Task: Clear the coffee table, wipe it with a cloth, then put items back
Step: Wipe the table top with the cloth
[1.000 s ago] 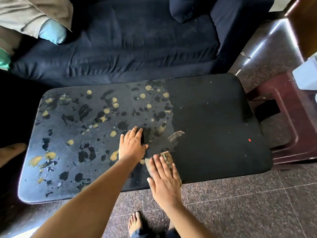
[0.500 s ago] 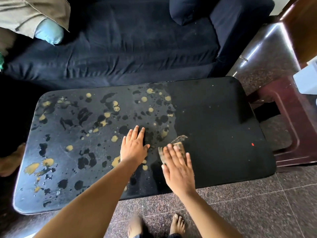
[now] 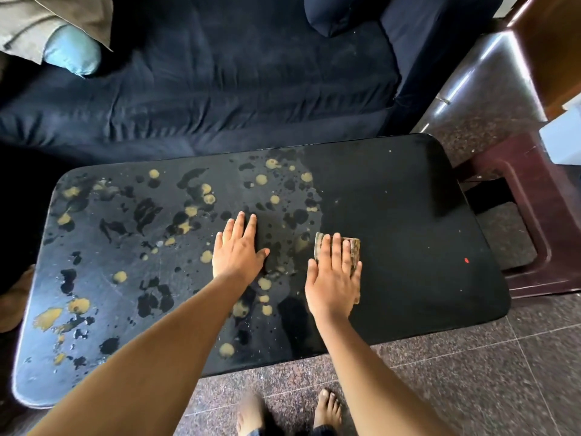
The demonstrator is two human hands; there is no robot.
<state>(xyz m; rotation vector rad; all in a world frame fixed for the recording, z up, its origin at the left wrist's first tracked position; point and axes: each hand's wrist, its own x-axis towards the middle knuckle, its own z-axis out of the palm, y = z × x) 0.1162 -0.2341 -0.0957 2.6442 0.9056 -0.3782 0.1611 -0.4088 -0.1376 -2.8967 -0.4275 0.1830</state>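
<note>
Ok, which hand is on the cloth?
The right hand: its straight fingers press the cloth to the table. The left hand lies flat on the tabletop itself, with no cloth under it.

No readable text, labels, brands, numbers or signs; nothing legible on coffee table [image 3: 408, 215], cloth [image 3: 354, 248] or sofa [image 3: 220, 89]
</note>
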